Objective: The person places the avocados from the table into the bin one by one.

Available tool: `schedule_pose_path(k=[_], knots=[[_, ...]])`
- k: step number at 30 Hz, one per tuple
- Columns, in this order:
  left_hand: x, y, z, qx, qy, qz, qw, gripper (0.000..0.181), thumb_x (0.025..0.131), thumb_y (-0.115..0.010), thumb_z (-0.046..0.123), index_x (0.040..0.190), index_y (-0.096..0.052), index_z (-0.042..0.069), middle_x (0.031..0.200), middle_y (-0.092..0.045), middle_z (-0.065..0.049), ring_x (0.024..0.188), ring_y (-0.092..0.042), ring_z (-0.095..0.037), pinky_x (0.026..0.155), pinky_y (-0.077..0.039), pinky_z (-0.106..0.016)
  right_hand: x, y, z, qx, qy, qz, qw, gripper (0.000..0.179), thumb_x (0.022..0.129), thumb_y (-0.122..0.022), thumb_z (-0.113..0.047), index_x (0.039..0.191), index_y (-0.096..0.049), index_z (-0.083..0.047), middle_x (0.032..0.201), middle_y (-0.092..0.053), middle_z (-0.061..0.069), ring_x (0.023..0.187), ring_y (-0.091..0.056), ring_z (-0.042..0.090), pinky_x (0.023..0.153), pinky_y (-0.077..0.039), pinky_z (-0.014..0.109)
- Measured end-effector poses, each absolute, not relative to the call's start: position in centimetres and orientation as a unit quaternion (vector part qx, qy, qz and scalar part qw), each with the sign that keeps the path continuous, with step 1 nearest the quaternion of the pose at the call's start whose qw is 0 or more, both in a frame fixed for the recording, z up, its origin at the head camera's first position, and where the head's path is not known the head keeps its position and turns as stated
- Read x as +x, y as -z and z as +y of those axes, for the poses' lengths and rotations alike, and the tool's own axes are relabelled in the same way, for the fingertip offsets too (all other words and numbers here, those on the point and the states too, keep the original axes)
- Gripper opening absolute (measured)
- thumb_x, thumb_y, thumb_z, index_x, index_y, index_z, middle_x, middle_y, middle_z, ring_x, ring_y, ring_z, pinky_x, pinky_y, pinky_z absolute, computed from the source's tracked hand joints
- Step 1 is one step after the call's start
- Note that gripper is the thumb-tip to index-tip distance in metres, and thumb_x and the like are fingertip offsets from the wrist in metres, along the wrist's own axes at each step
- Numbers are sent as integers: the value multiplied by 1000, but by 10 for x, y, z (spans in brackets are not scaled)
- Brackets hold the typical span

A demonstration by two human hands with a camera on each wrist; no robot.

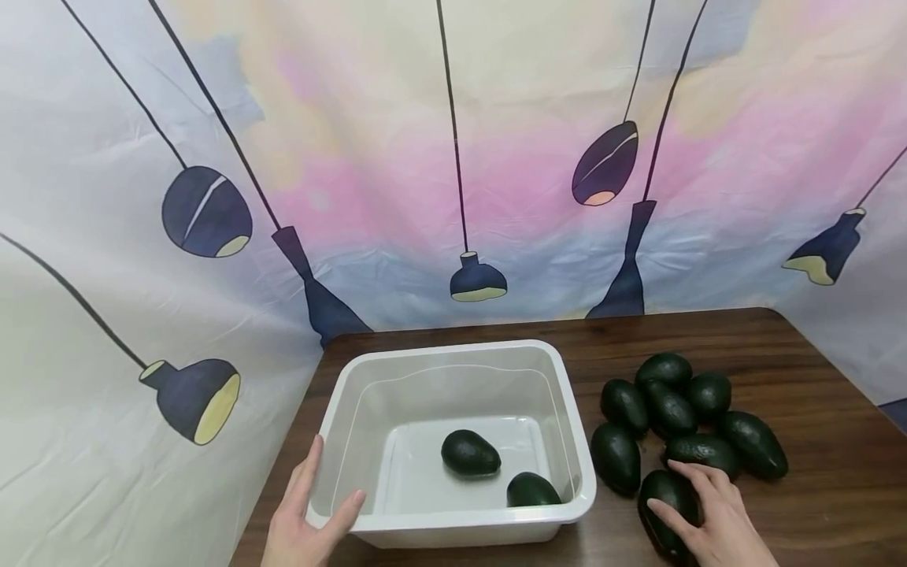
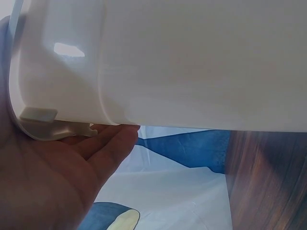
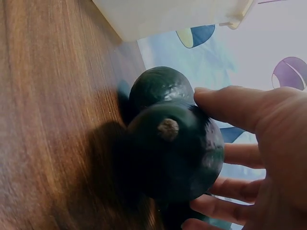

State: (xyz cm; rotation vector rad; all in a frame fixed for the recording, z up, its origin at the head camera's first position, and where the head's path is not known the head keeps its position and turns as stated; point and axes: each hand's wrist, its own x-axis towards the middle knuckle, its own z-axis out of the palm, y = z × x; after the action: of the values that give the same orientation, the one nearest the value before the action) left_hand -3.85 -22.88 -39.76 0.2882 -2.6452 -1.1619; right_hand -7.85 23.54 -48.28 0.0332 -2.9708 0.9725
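Note:
A white plastic basin (image 1: 453, 518) stands on the wooden table, with one avocado (image 1: 471, 453) on its floor and another avocado (image 1: 531, 490) by the front right corner. At the basin's front left corner rests my left hand (image 1: 301, 508), thumb at the front rim and fairly straight fingers along the left side. The left wrist view shows the fingers under the rim, against the outer wall. My right hand (image 1: 719, 512) holds a dark green avocado (image 1: 662, 512) on the table, thumb on its near left side and fingers round its right side. Its stem end (image 3: 168, 129) faces the right wrist camera.
Several more avocados (image 1: 669, 409) lie clustered just beyond my right hand, right of the basin. The dark brown table (image 1: 836, 472) extends to the right. Behind it hangs a cloth (image 1: 397, 197) printed with lamps.

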Motion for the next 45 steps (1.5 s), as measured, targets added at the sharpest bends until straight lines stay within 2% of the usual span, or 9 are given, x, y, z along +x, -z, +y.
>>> schedule_pose_path(k=[5,9,16,22,28,34,42,44,45], knots=[[-40,393,-230,124,423,-896,49,93,83,-67,51,153,-12,23,147,-26,-13,117,-39,-35,90,-40,-55,-78,484,234,17,-306,-952,-2,77,83,-62,-58,130,-48,1,123,-40,27,110,-39,47,78,-39,65],[-41,392,-231,133,425,-895,34,96,82,-67,53,153,-10,22,147,-25,-14,116,-38,-36,90,-41,-56,-78,485,234,24,-303,-953,-4,78,82,-63,-59,131,-48,0,123,-40,26,110,-40,46,77,-40,63],[-40,395,-230,118,430,-893,60,91,83,-68,49,152,-14,22,146,-28,-12,117,-39,-34,90,-40,-55,-76,487,230,47,-302,-952,25,78,77,-70,-55,129,-48,-1,121,-44,24,108,-44,43,76,-43,59],[-39,394,-229,109,428,-894,75,90,84,-69,44,152,-16,20,145,-30,-13,115,-41,-34,89,-41,-54,-76,489,230,48,-306,-951,26,78,78,-69,-55,131,-47,-2,120,-44,24,108,-46,42,76,-43,58],[-40,393,-229,122,426,-895,56,91,84,-67,49,152,-13,22,145,-28,-13,115,-41,-35,88,-41,-54,-76,489,231,50,-309,-950,25,75,80,-70,-52,130,-47,-1,120,-45,25,108,-46,43,76,-43,59],[-39,396,-230,110,429,-893,73,89,85,-68,43,152,-15,18,145,-29,-15,115,-41,-36,88,-41,-54,-77,490,234,48,-307,-950,25,75,80,-69,-50,131,-47,0,120,-45,27,107,-47,44,75,-43,59],[-39,395,-230,116,429,-894,60,90,84,-67,47,152,-14,20,147,-26,-15,119,-39,-37,92,-38,-59,-76,487,239,33,-312,-949,15,77,81,-67,-53,132,-44,1,122,-41,29,107,-46,46,75,-43,60],[-38,395,-229,108,425,-895,75,89,85,-68,45,152,-16,20,146,-29,-14,118,-41,-35,92,-39,-56,-76,485,240,30,-311,-950,11,79,81,-66,-54,133,-44,1,123,-41,29,108,-46,47,76,-42,60],[-37,395,-229,104,423,-896,87,88,84,-69,43,152,-17,21,145,-32,-12,117,-42,-32,93,-41,-50,-76,484,240,29,-311,-950,8,80,81,-66,-55,133,-43,1,123,-40,29,108,-45,47,76,-42,61]])
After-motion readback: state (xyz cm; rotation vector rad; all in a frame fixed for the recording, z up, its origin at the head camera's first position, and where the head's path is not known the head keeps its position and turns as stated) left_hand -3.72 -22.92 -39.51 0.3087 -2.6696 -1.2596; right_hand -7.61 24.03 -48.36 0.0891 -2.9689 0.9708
